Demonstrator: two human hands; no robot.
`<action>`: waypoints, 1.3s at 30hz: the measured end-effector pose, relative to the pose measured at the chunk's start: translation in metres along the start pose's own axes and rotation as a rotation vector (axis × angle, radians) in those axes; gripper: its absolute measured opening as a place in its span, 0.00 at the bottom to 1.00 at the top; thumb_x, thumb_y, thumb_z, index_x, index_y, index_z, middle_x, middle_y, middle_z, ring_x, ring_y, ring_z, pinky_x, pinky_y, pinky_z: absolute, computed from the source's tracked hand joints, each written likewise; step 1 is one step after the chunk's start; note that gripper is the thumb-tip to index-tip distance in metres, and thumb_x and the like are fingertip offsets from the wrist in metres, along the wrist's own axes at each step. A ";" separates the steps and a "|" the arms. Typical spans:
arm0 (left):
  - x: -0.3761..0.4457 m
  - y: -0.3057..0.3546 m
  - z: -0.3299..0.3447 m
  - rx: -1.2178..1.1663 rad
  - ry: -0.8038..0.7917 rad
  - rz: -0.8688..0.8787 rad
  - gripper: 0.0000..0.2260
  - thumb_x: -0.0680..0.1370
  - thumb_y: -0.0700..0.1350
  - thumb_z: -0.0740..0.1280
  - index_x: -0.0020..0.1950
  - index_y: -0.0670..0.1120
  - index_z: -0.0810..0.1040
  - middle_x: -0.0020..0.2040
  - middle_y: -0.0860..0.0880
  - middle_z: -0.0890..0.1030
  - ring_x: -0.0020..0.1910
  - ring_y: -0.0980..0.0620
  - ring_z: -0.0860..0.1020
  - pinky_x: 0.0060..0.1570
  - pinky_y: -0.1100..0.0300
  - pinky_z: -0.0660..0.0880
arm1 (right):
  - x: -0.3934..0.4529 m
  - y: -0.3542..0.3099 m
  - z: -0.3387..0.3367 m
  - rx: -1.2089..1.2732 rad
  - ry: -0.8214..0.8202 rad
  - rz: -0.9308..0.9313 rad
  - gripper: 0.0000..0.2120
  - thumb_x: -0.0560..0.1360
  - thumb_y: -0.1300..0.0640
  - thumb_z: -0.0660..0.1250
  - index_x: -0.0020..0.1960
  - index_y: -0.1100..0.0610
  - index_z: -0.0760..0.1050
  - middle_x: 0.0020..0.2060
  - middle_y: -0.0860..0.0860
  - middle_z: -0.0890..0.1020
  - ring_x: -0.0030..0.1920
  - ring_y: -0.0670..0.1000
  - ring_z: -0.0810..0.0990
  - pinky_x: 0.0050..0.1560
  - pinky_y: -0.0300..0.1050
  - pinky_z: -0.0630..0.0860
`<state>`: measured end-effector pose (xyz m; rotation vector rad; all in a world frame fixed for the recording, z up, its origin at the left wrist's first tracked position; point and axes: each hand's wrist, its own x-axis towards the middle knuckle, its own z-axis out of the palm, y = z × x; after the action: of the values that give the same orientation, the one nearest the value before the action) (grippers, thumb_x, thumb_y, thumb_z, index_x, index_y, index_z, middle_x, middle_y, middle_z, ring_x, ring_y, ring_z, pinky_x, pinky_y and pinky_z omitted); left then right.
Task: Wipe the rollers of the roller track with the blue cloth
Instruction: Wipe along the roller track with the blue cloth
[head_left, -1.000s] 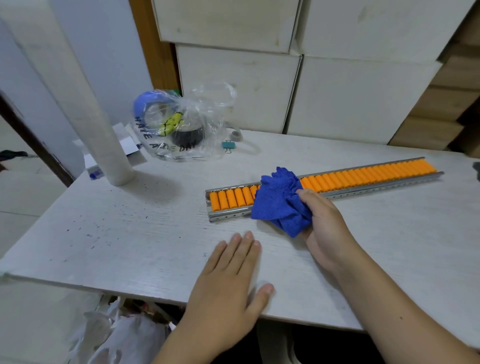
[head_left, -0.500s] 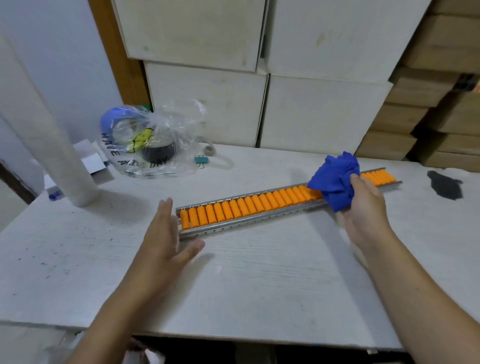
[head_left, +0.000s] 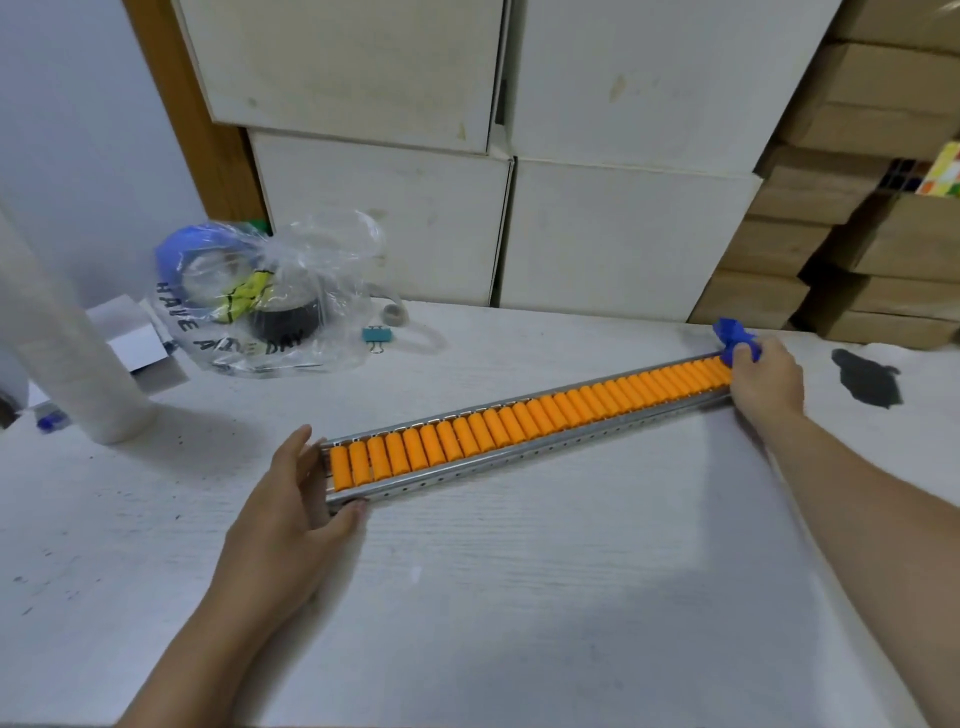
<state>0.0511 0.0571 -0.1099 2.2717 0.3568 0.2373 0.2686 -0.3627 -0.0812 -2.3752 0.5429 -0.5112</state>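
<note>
A long metal roller track (head_left: 524, 425) with several orange rollers lies slanted across the white table (head_left: 519, 597), running from near left to far right. My left hand (head_left: 291, 512) grips the track's near left end, thumb on the front rail. At the far right end my right hand (head_left: 768, 383) presses the bunched blue cloth (head_left: 732, 335) onto the last rollers; most of the cloth is hidden under the fingers.
A clear plastic bag (head_left: 260, 296) with tape rolls sits at the back left, a teal binder clip (head_left: 378, 335) beside it. A white film roll (head_left: 78, 353) stands at left. A dark patch (head_left: 865, 383) lies at far right. White and cardboard boxes (head_left: 623, 228) line the back.
My right hand has swept the cloth along the rollers from the left part to the far right end. My left hand moved from the table's front onto the track's left end.
</note>
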 end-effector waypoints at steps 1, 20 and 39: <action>-0.001 0.001 0.000 0.014 0.000 0.000 0.38 0.71 0.49 0.73 0.76 0.53 0.56 0.71 0.56 0.71 0.69 0.50 0.70 0.59 0.53 0.66 | -0.003 0.000 0.004 -0.027 -0.007 -0.023 0.12 0.81 0.55 0.54 0.53 0.61 0.72 0.50 0.62 0.77 0.48 0.59 0.73 0.44 0.48 0.66; 0.002 0.002 -0.001 -0.036 -0.011 -0.059 0.39 0.70 0.48 0.74 0.76 0.50 0.58 0.69 0.55 0.73 0.66 0.53 0.73 0.54 0.58 0.67 | -0.278 -0.144 0.056 0.118 -0.500 -0.760 0.11 0.80 0.54 0.56 0.56 0.58 0.73 0.50 0.53 0.78 0.51 0.54 0.75 0.51 0.49 0.71; 0.000 -0.002 0.001 0.030 0.005 0.015 0.39 0.71 0.52 0.71 0.77 0.53 0.53 0.72 0.56 0.70 0.68 0.52 0.70 0.61 0.53 0.68 | -0.282 -0.046 -0.035 -0.116 -0.843 -0.811 0.31 0.69 0.26 0.48 0.67 0.37 0.67 0.65 0.24 0.55 0.67 0.24 0.49 0.71 0.30 0.46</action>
<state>0.0506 0.0576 -0.1115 2.3042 0.3480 0.2463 0.0265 -0.2068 -0.0870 -2.5546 -0.8017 0.2373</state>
